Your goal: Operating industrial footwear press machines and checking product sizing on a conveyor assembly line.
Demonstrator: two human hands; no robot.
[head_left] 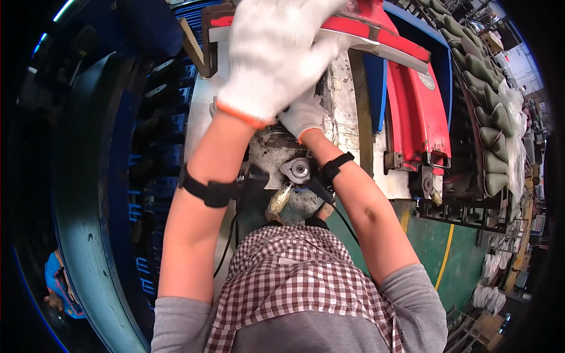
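My left hand (273, 65), in a white knit glove with an orange cuff, is raised close to the camera. A red lid-like machine part (376, 38) with a bare metal edge passes between its thumb and fingers; some fingertips run past the top of the view. Lower down, my right hand (305, 113), gloved the same way, reaches over a worn metal surface (341, 88). Its fingers are hidden behind my left hand, so what they touch does not show. Nearer me, a round grey metal fitting (299, 170) sits beside a black handle (319, 190) with a cable.
To the right stands a second red machine part (415, 112) with a latch, before a blue panel (379, 88). A rack of olive-green curved pieces (491, 135) lines the far right. Blue machinery (88, 176) fills the left, with another person (62, 285) beyond it.
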